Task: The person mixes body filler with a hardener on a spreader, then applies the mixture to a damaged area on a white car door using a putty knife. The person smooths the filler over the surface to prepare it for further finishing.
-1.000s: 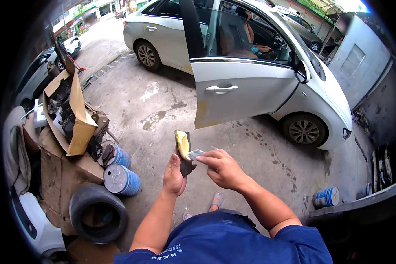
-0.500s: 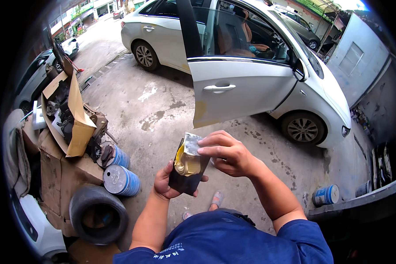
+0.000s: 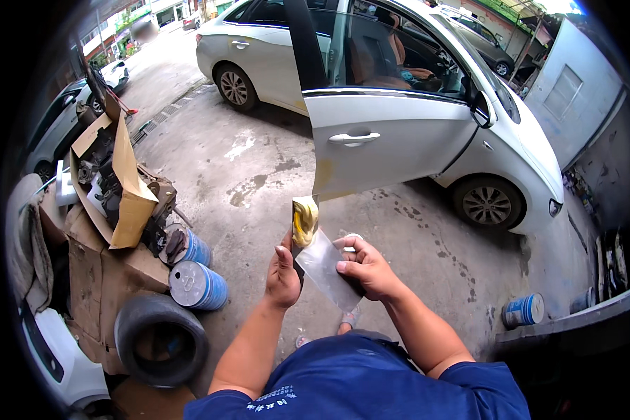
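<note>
1. Head view, hands: L hand [image 3: 283,274] is upright w/ fingers wrapped round a dark flat tool [image 3: 297,245], prob. a spreader or small board, carrying a blob of yellow paste [image 3: 305,220] at its top end. It's held vertical, likely so the paste sits on top and doesn't slide off.
2. R hand [image 3: 366,268] pinches the edge of a grey, shiny sheet [image 3: 326,269], fingers closed on it. The sheet touches the tool just below the paste and angles down-right, looks like it's being wiped or peeled against the tool; can't tell which.
3. Both hands are raised in front of the chest, over the concrete floor [image 3: 259,161], close enough to the eyes for fine work.
4. Straight ahead: white car [image 3: 413,140] w/ front door wide open. The door's lower corner [image 3: 322,183] shows a yellowish patch, same tone as the paste; the person stands near it.
5. Person's left: cardboard boxes [image 3: 119,182] full of dark parts, two blue-walled cans [image 3: 196,283] lying on their sides, an old tyre [image 3: 161,339] flat on the ground. All pushed to the wall side, prob. out of the walkway.
6. Right: another blue-and-white can [image 3: 523,309], upright by a low ledge, well apart from the hands.
</note>
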Tool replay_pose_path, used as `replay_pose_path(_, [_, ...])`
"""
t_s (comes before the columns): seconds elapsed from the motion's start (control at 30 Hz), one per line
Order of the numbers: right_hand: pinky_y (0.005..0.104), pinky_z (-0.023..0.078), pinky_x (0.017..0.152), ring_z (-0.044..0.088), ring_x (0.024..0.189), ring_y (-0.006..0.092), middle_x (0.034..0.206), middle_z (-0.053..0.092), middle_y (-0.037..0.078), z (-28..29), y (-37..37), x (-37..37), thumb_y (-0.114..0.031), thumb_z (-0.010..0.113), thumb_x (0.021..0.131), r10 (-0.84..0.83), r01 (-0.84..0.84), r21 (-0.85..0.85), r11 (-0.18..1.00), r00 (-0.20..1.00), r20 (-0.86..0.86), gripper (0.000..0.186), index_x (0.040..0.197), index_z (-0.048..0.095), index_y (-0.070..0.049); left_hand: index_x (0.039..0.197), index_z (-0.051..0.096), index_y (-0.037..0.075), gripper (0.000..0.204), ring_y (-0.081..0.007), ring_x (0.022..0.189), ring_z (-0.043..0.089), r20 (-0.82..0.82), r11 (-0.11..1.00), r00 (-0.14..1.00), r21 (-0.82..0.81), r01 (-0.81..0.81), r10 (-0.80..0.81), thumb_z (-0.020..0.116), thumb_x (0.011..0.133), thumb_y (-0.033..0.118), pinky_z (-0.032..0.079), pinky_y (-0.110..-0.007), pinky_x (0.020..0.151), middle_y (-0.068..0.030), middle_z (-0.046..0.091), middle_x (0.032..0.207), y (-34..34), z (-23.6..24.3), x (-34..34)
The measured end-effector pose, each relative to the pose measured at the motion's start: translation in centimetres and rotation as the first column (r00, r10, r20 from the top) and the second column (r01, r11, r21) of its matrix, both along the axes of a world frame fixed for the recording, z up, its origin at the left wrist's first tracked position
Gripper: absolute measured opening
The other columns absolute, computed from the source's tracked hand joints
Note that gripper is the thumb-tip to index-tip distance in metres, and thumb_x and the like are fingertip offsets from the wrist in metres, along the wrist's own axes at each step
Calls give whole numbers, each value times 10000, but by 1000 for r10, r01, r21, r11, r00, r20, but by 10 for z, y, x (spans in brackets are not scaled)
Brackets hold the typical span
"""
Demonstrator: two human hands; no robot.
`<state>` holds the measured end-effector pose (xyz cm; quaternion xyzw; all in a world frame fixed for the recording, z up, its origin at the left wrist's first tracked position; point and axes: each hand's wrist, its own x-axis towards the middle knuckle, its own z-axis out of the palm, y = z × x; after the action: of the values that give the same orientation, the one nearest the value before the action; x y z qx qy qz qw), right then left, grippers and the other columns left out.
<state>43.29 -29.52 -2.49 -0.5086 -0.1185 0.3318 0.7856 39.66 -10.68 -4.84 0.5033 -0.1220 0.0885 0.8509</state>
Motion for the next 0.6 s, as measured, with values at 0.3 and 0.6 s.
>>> replay_pose_path(0.3, [335, 525, 863, 638, 977, 191, 1081, 633, 139, 51, -10, 39, -52, 632, 881, -151, 96, 314, 944, 976, 154, 462, 1297, 439, -2, 1391, 439, 16, 466, -218, 1129, 572, -205, 940, 964, 260, 221, -170, 479, 1004, 271, 486, -318, 887, -131, 579, 1253, 34, 1, -8])
replay_pose_path(0.6, [385, 443, 977, 523, 1187, 252, 1259, 550, 128, 61, 1, 39, 76, 566, 830, 331, 12, -344, 939, 242, 912, 388, 1191, 588, -66, 1430, 327, 56, 654, -525, 1104, 535, 73, 466, 663, -654, 596, -745, 461, 952, 481, 521, -622, 768, -250, 461, 1346, 36, -5, -21])
